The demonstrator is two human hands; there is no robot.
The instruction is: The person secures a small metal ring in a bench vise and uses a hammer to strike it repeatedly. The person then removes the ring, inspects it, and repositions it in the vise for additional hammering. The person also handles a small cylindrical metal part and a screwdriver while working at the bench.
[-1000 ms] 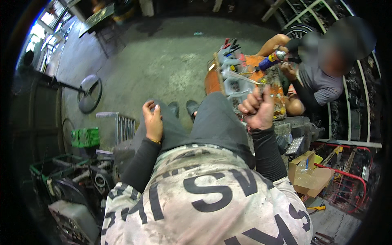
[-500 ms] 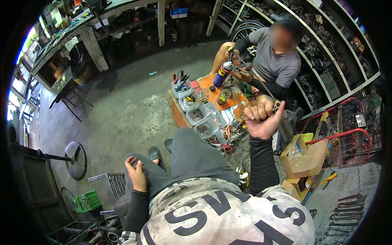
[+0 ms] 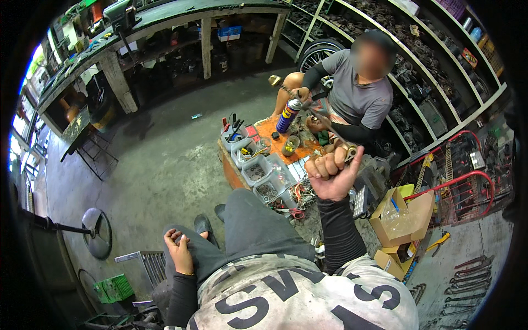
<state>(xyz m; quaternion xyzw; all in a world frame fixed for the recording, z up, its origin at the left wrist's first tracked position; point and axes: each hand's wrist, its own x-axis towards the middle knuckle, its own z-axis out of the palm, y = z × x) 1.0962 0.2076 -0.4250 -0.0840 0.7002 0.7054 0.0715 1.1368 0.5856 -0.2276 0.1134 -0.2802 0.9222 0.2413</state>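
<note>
My right hand (image 3: 333, 175) is raised in front of the low orange table (image 3: 268, 127). Its fingers are wrapped round a long metal wrench (image 3: 350, 153), whose ring end shows beside the thumb. The shank slants away toward the co-worker and is partly smeared by motion. On my left thigh rests my left hand (image 3: 179, 254), fingers loosely bent and nothing visible in it. Across the table sits a co-worker (image 3: 360, 82), one hand near a tool with a brass-coloured head (image 3: 275, 81), the other lower over the table.
A blue spray can (image 3: 288, 116) and a jar (image 3: 290, 145) stand on the table, with plastic tubs (image 3: 256, 171) of small parts along its near side. To the right are an open cardboard box (image 3: 400, 217), a red wire rack (image 3: 467, 177) and several wrenches (image 3: 467, 283) on the floor.
The view has shifted, so most things sit a little further left. The co-worker's brass-headed tool has swung left and down. My right hand keeps its grip on the wrench.
</note>
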